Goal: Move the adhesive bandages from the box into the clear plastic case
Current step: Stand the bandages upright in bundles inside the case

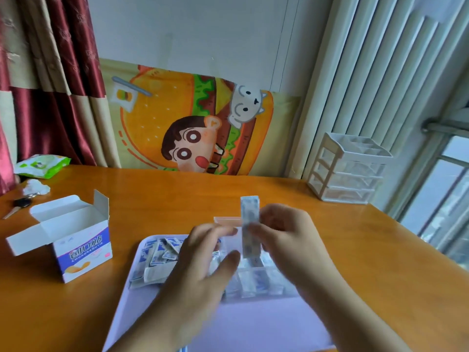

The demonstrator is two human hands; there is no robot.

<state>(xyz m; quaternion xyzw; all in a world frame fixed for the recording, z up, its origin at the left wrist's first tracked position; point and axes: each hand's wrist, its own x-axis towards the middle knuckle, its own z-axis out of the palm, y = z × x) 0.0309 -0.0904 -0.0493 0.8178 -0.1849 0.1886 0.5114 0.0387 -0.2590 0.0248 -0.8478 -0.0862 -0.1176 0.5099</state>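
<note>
At the centre of the tabletop point(330, 224), the right hand point(286, 232) is pinching a stack of wrapped adhesive bandages point(250, 224) upright, likely squaring it to fit the clear plastic case point(253, 278) just below. The left hand point(203, 260) is hovering beside it, fingers relaxed and holding nothing. More bandages are lying loose on the lilac tray point(228, 326); the opened box point(68, 240) is standing at nine o'clock.

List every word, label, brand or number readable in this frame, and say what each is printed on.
"创可贴": large white characters on the blue band of the open box.
"CHUANGKOUTIE": small line under them, blurred, so only roughly readable.
Bandage wrappers on the tray: blue print, too small to read.
Bandage pinched in the right hand: print blurred.
Green packet: unreadable.
Cartoon poster: no text visible.
</note>
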